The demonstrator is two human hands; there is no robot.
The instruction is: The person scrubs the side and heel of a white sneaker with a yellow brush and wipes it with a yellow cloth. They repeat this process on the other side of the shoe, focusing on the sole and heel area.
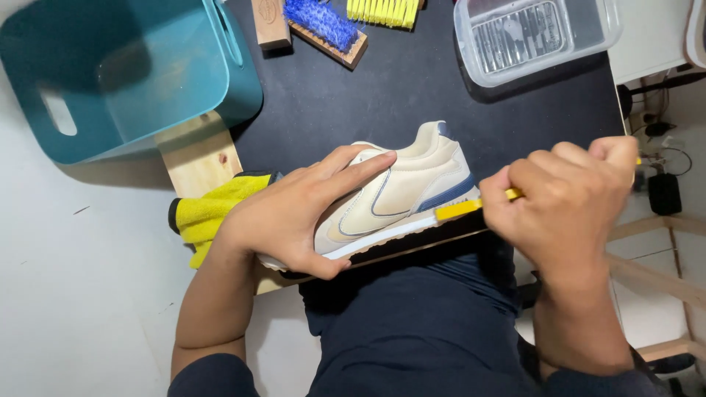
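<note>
The left hand clasps a cream shoe with blue trim, fingers spread over its upper and the thumb under the sole edge, so its grip is closed on the shoe. The shoe lies on its side at the near edge of the black table, toe toward the left hand, heel toward the right.

The right hand is fisted around a yellow brush, its grip tight on the handle; the brush's tip touches the white sole near the heel.

A yellow cloth lies just beside the left wrist, partly over a wooden board. A teal bin stands at the far left, touching the board. At the table's far edge lie a blue brush, yellow bristles and a wooden block. A clear lidded box sits at the far right corner. The person's dark-clothed lap fills the foreground.
</note>
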